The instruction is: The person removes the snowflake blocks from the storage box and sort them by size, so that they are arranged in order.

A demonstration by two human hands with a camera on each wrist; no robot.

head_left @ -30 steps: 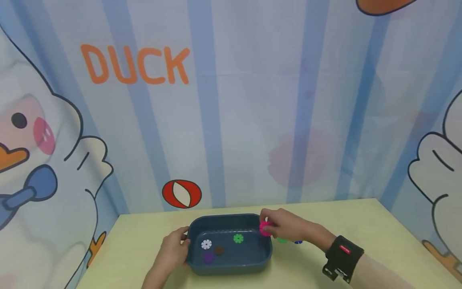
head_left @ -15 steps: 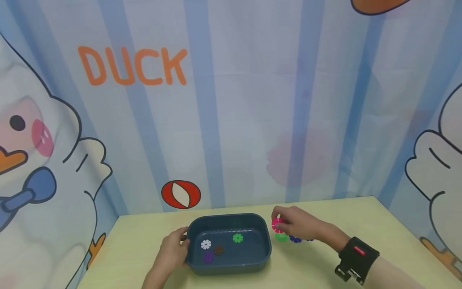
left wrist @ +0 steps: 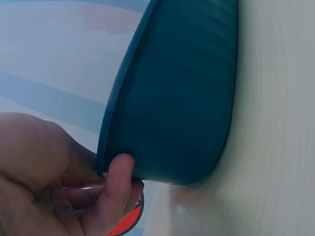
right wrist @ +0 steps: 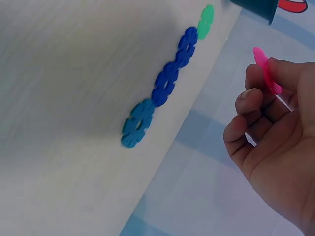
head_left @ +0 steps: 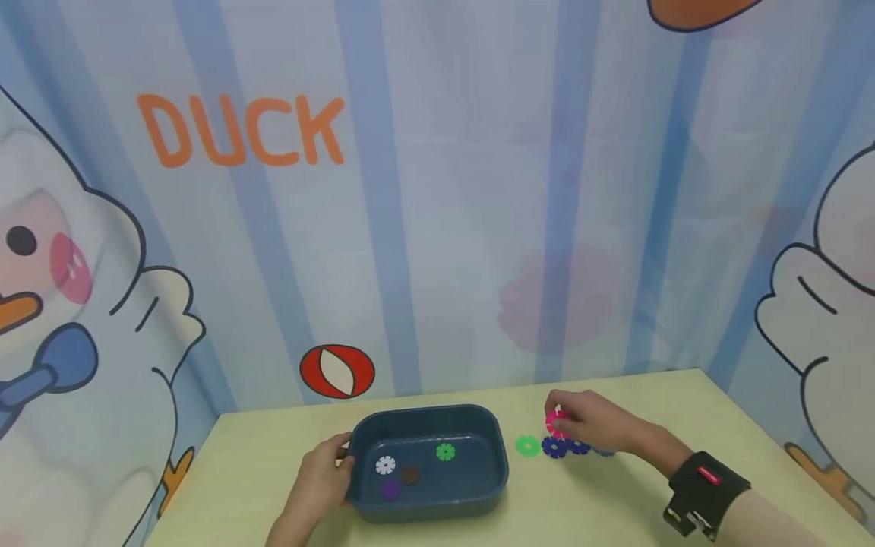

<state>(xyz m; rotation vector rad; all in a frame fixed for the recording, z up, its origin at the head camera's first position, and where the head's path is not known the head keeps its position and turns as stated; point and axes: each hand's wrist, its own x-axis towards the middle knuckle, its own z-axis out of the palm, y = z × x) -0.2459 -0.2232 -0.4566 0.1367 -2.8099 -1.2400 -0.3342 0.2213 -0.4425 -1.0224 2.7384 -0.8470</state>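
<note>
My left hand (head_left: 317, 475) grips the left rim of a dark blue plastic basin (head_left: 431, 510); in the left wrist view its thumb and fingers pinch the basin's edge. A pink snowflake disc (right wrist: 266, 72) is pinched between the thumb and fingers of my right hand (head_left: 598, 423), raised over the table right of the basin. Below it on the table lies a row of snowflake discs: a light green disc (head_left: 528, 446), a dark blue disc (head_left: 554, 447), a second blue disc (right wrist: 165, 83) and a teal-blue disc (right wrist: 138, 123). They lie side by side, close together.
Inside the basin lie a white disc (head_left: 386, 465), a brown disc (head_left: 409, 475), a purple disc (head_left: 390, 490) and a green disc (head_left: 446, 452), spread apart. The pale yellow table (head_left: 260, 456) ends at a striped cloth backdrop (head_left: 465, 228) printed with ducks.
My right hand has moved right with the pink disc, from the basin's right rim to above the row, uncovering more discs. The left hand keeps its hold. The head view has shifted slightly.
</note>
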